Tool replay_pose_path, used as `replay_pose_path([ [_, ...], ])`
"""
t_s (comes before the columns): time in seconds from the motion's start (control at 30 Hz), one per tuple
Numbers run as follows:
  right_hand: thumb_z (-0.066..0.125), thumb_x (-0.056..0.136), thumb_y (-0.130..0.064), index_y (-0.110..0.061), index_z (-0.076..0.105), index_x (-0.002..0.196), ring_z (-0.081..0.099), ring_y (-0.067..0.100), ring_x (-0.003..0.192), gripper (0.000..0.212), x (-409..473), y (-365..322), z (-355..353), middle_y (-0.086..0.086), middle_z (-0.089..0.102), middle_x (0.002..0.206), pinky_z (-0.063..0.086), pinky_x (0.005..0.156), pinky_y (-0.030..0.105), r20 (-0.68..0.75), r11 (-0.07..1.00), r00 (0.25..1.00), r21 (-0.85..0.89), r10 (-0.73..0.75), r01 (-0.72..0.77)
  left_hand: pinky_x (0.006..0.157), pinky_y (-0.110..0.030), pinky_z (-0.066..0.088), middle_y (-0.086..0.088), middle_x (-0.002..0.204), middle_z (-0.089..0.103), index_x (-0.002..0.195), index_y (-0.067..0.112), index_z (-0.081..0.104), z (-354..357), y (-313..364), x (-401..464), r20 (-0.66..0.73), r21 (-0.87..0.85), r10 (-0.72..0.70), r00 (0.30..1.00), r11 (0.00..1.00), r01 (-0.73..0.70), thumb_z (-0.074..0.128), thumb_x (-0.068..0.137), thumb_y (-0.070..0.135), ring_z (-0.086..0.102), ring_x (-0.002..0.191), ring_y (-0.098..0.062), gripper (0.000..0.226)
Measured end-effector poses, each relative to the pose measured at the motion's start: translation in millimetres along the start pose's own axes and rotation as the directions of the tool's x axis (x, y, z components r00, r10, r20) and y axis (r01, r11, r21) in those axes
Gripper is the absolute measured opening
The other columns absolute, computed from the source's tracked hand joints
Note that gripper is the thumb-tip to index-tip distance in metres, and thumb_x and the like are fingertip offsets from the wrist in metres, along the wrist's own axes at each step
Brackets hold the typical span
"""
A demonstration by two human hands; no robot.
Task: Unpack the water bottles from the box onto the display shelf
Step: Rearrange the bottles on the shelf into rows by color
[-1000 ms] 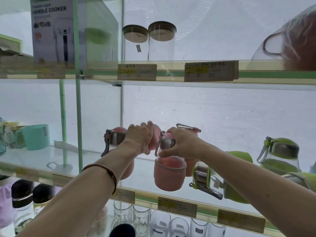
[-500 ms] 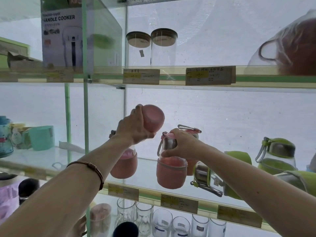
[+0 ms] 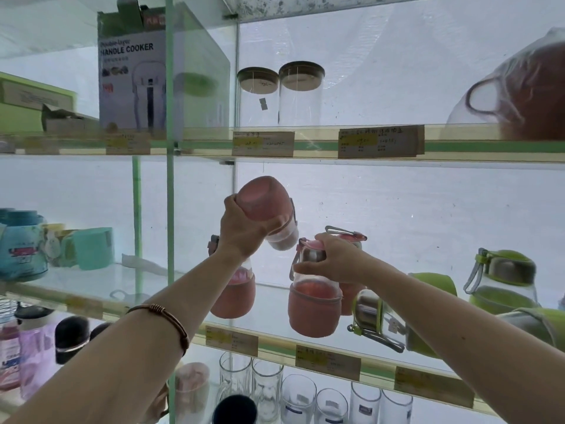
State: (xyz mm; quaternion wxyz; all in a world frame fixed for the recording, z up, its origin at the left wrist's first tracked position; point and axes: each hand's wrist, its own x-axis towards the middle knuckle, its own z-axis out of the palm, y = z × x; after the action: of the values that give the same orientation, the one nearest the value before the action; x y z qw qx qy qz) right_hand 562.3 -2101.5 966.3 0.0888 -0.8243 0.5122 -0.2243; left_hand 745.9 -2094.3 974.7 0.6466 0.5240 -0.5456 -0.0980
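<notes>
Two pink water bottles are held at the glass shelf (image 3: 284, 339).

An upturned pink bottle (image 3: 265, 206) is gripped by the left hand (image 3: 244, 234); an upright bottle's (image 3: 315, 304) steel lid is clasped by the right hand (image 3: 336, 261).

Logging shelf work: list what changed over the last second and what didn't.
The left hand lifted its pink bottle off the glass shelf and tipped it base-up. The right hand stayed gripping the neck of another pink bottle, still upright on the shelf.
</notes>
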Motion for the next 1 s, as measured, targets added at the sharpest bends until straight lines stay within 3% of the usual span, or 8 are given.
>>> replay_pose_path([
  [0.13, 0.063, 0.076, -0.065, -0.012, 0.054, 0.111, 0.053, 0.015, 0.087, 0.064, 7.1, 4.4, 2.3, -0.005, 0.055, 0.085, 0.042, 0.071, 0.025, 0.002, 0.996, 0.999, 0.073, 0.043, -0.043, 0.088, -0.032, 0.043, 0.005, 0.115, 0.046, 0.136, 0.018, 0.030, 1.6, -0.9, -4.8, -0.029, -0.167, -0.082, 0.996, 0.983, 0.076, 0.083, 0.066, 0.038, 0.049, 0.105, -0.018, 0.090],
  [0.2, 0.064, 0.075, -0.065, -0.011, 0.055, 0.111, 0.054, 0.015, 0.088, 0.066, 7.9, 5.8, 2.5, -0.006, 0.056, 0.085, 0.040, 0.069, 0.024, -0.008, 0.989, 0.998, 0.135, 0.062, -0.061, 0.090, -0.030, 0.041, 0.006, 0.116, 0.045, 0.141, 0.023, 0.026, 2.9, -1.7, -8.6, -0.041, -0.214, -0.109, 0.993, 0.972, 0.098, 0.082, 0.069, 0.037, 0.046, 0.105, -0.017, 0.093],
  [0.3, 0.063, 0.079, -0.061, -0.007, 0.042, 0.136, 0.048, 0.014, 0.102, 0.082, 5.4, 5.6, -1.7, 0.003, 0.057, 0.121, 0.036, 0.082, 0.024, -0.028, 0.965, 0.997, 0.254, 0.075, -0.066, 0.099, -0.039, 0.046, 0.006, 0.119, 0.044, 0.143, 0.030, 0.025, 4.7, -7.7, -9.9, -0.033, -0.355, -0.154, 0.987, 0.926, 0.133, 0.084, 0.066, 0.034, 0.048, 0.112, -0.019, 0.097],
  [0.37, 0.063, 0.079, -0.060, -0.006, 0.030, 0.145, 0.047, 0.018, 0.116, 0.091, 7.4, 7.6, -4.1, 0.008, 0.050, 0.138, 0.036, 0.090, 0.025, -0.032, 0.943, 0.997, 0.327, 0.065, -0.051, 0.097, -0.045, 0.048, 0.008, 0.120, 0.046, 0.140, 0.031, 0.031, 4.7, -8.6, -10.6, -0.042, -0.427, -0.165, 0.985, 0.895, 0.131, 0.086, 0.058, 0.040, 0.049, 0.115, -0.021, 0.099],
  [0.53, 0.056, 0.077, -0.069, -0.010, 0.027, 0.147, 0.051, 0.021, 0.122, 0.096, 12.4, 1.1, -7.9, 0.009, 0.051, 0.139, 0.040, 0.101, 0.032, -0.033, 0.921, 0.999, 0.389, 0.024, -0.009, 0.094, -0.045, 0.051, 0.012, 0.117, 0.050, 0.134, 0.032, 0.037, 2.4, -3.9, -11.1, -0.116, -0.538, -0.185, 0.976, 0.838, 0.095, 0.083, 0.042, 0.053, 0.053, 0.114, -0.019, 0.104],
  [0.67, 0.041, 0.082, -0.071, -0.003, 0.041, 0.138, 0.059, 0.010, 0.094, 0.088, 21.0, -13.8, -9.9, 0.008, 0.064, 0.115, 0.045, 0.091, 0.028, -0.098, 0.898, 0.995, 0.438, 0.007, 0.037, 0.087, -0.042, 0.056, 0.004, 0.124, 0.050, 0.136, 0.030, 0.036, 3.4, -3.9, -9.5, -0.065, -0.608, -0.227, 0.972, 0.781, 0.142, 0.086, 0.055, 0.042, 0.056, 0.113, -0.025, 0.096],
  [0.8, 0.025, 0.084, -0.075, -0.006, 0.060, 0.116, 0.062, 0.023, 0.098, 0.084, 34.7, -17.6, -11.5, 0.013, 0.065, 0.110, 0.048, 0.092, 0.033, -0.106, 0.864, 0.992, 0.504, 0.062, 0.000, 0.082, -0.039, 0.057, -0.002, 0.127, 0.048, 0.136, 0.025, 0.034, 13.1, -0.5, -12.3, 0.022, -0.674, -0.239, 0.971, 0.714, 0.191, 0.082, 0.070, 0.028, 0.054, 0.115, -0.027, 0.082],
  [1.0, 0.035, 0.048, -0.100, -0.009, 0.065, 0.110, 0.068, 0.021, 0.094, 0.114, 51.6, 1.4, -14.0, 0.009, 0.070, 0.106, 0.053, 0.090, 0.038, -0.083, 0.818, 0.993, 0.575, 0.089, -0.025, 0.083, -0.042, 0.057, -0.007, 0.127, 0.050, 0.135, 0.023, 0.032, 17.5, -3.6, -7.2, 0.158, -0.707, -0.274, 0.949, 0.640, 0.303, 0.082, 0.066, 0.023, 0.059, 0.109, -0.028, 0.085],
])
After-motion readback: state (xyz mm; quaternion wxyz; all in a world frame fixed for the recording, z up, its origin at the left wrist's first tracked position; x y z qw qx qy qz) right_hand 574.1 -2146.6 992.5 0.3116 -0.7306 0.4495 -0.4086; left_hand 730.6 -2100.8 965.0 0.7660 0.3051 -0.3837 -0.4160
